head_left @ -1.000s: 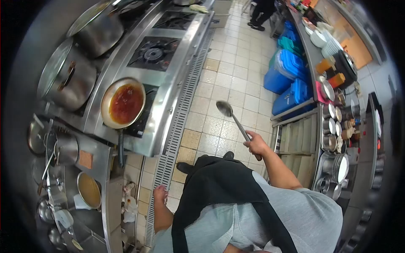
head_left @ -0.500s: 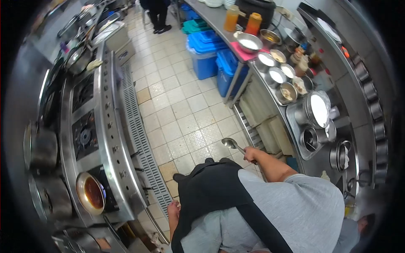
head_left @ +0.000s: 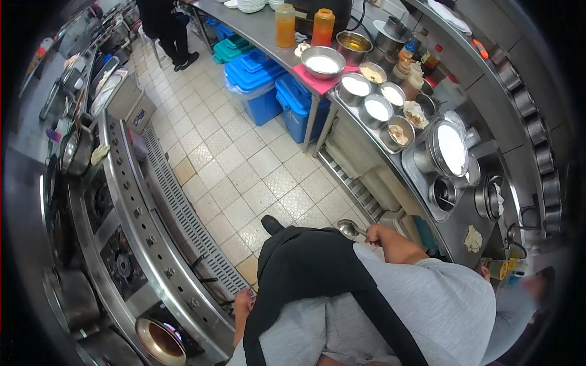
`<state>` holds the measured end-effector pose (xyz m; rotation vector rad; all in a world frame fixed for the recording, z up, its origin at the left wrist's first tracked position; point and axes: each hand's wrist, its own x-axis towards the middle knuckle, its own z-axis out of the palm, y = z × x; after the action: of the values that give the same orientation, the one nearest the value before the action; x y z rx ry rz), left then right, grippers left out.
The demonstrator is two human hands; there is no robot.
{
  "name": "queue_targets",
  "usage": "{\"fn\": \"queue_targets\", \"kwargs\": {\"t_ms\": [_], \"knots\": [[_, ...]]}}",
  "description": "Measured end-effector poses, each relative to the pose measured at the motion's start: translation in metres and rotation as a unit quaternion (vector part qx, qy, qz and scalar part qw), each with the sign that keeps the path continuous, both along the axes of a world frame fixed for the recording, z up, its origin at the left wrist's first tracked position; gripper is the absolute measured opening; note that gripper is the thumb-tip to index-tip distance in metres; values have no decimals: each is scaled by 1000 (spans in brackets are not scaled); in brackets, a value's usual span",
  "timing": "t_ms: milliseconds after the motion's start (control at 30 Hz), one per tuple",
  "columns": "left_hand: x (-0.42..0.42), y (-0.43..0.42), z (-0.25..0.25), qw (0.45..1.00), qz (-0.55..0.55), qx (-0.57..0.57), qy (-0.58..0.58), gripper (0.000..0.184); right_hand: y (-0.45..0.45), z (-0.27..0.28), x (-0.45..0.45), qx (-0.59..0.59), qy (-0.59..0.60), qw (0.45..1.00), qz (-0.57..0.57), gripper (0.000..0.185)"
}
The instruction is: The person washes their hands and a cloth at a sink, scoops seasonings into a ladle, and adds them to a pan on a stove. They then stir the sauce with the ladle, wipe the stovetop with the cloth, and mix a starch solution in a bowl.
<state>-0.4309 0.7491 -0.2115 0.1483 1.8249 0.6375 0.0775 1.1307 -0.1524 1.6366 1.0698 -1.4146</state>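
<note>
My right hand [head_left: 376, 234] is closed around the handle of a metal ladle [head_left: 347, 229], its round bowl held out over the floor, left of the prep counter [head_left: 467, 210]. My left hand [head_left: 244, 299] hangs low by my side, near the stove's front edge, with its fingers curled. Whether anything is inside that hand I cannot make out. On the stove [head_left: 160, 256], a pan [head_left: 160, 343] with brown-red liquid sits over a lit burner at the lower left.
Metal pots of white and pale contents [head_left: 376, 108] stand on the right counter. Blue lidded bins [head_left: 253, 91] are under the table ahead. A person in dark clothes [head_left: 168, 30] stands at the far end; another person's grey sleeve [head_left: 516, 323] is close at my right.
My view has turned right and moved forward. The ladle stays in my right hand, now nearer my body. The pan on the stove sits lower in view.
</note>
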Motion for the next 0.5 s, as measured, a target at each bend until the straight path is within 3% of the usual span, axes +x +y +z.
{"fn": "queue_targets", "kwargs": {"t_ms": [33,67,100,167,233,300,333,400,500], "knots": [[-20,31,17,967,-232,7,104,24,4,3,-1,2,-1,1000,-7,27],[-33,67,37,920,-354,21,165,25,6,14,-3,10,4,999,-33,27],[-42,105,57,956,-273,6,106,26,7,25,-7,17,9,998,-57,27],[-60,159,43,998,57,-1,-7,33,8,39,-14,44,16,997,-64,25],[-86,231,54,997,-57,15,40,40,13,53,-21,74,19,995,-65,23],[-107,294,38,989,-85,88,77,42,7,69,-34,104,8,986,-132,15],[-116,330,53,975,-179,98,84,44,2,79,-39,101,6,986,-134,15],[-105,399,96,972,-162,145,86,43,-4,91,-49,157,7,960,-231,14],[-77,488,149,969,-137,206,20,45,-14,50,-30,178,31,968,-174,19]]}}
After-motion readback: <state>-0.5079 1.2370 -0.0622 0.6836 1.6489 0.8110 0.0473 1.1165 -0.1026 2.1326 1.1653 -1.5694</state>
